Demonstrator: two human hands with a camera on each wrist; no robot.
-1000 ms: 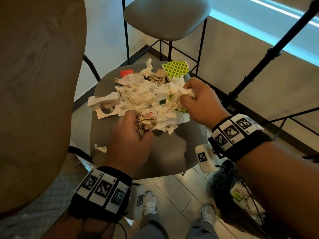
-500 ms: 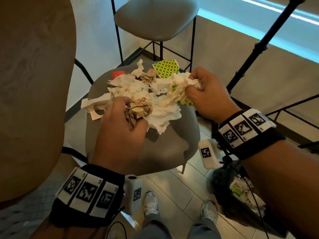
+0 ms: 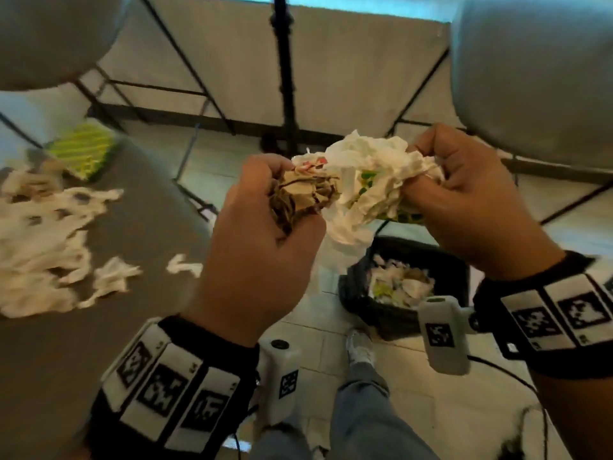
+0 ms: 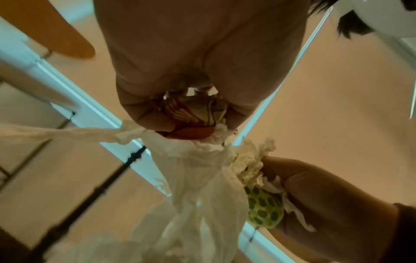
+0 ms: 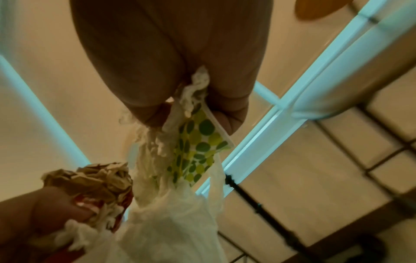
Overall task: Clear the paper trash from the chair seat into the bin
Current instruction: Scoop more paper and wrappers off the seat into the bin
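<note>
**Kid:** What is your left hand (image 3: 262,247) doing?

**Helper:** Your left fingers (image 4: 155,117) are curled tight round a brown paper ball (image 3: 303,197). It has a bit of red print on it. The ball sits inside your fist and sticks out past your fingertips.

**Kid:** And your right hand (image 3: 471,200)?

**Helper:** Your right fingers (image 5: 227,110) are curled too. They pinch a bunch of white tissue (image 3: 368,180) and a paper with green dots (image 5: 198,142). The dotted paper hangs down just under your right fingertips.

**Kid:** Do the two hands share anything?

**Helper:** Yes. The white tissue runs from your left fingers across to your right fingers, so both hands grip the same clump. Some of it hangs down between them.

**Kid:** Where is the bin (image 3: 404,293)?

**Helper:** It is on the floor, below your right fingers and a little toward you. It already has paper inside.

**Kid:** Is there paper left on the chair seat (image 3: 159,200)?

**Helper:** Yes. More white scraps (image 3: 43,247) lie on it, well off to the left of your left fingers. A green patterned paper (image 3: 81,149) lies at its far edge, but it looks blurry.
</note>
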